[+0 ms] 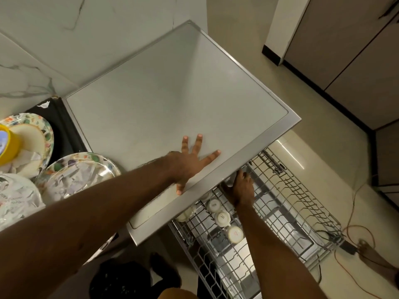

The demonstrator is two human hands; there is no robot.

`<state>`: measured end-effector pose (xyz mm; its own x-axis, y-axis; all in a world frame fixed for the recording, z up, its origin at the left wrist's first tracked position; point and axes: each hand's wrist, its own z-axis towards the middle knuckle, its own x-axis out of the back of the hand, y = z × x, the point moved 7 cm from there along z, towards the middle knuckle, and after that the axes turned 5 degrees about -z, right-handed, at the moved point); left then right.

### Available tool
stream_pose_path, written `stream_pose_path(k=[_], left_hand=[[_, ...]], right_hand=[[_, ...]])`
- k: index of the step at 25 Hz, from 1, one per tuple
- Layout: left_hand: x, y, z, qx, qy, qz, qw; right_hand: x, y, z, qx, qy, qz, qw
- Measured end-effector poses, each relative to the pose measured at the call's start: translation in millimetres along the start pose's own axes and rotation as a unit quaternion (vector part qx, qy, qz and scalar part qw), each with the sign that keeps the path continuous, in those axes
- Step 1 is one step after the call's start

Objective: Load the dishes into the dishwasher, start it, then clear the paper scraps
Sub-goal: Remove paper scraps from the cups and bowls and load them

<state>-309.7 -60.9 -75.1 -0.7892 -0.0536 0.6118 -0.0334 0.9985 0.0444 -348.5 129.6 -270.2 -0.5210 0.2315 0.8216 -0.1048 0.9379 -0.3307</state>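
Note:
My left hand (190,162) lies flat with spread fingers on the grey top of the dishwasher (172,93), near its front edge. My right hand (243,190) reaches into the pulled-out wire rack (302,212), just under that edge; its fingertips are hidden next to a pale object. Three white cups (222,219) stand upside down in the rack's left row. On the left counter, a patterned plate (46,128) carries a yellow cup (8,145) and paper scraps (30,158). A second plate (108,167) is full of scraps.
A clear glass dish (17,197) with scraps sits at the lower left. An orange cable (354,234) and a black plug lie on the floor right of the rack, near a bare foot (377,257). Brown cabinets (345,50) line the right side.

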Motion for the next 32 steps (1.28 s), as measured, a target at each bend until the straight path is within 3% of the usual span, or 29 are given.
stream_pose_path(k=[4,14,20,25,28,32], left_hand=[[-1,-2,3,0.001,0.007,0.004,1.0],[-5,-5,9,-0.011,0.008,0.004,1.0],[-2,-4,6,-0.001,-0.008,0.017,1.0],[6,3,-16,0.003,0.024,0.013,1.0],[-1,1,-39,-0.015,0.103,0.025,0.994],[-31,-34,-82,0.001,0.249,-0.032,0.968]], right_hand=[[-5,24,22,-0.087,-0.023,0.051,0.995],[-6,5,19,-0.088,-0.052,0.046,0.994],[37,6,-27,-0.095,-0.004,0.037,0.995],[112,-34,-80,0.002,0.147,-0.021,0.989],[152,-76,-112,0.084,0.242,-0.018,0.966],[150,-157,-128,0.206,0.209,-0.063,0.954]])
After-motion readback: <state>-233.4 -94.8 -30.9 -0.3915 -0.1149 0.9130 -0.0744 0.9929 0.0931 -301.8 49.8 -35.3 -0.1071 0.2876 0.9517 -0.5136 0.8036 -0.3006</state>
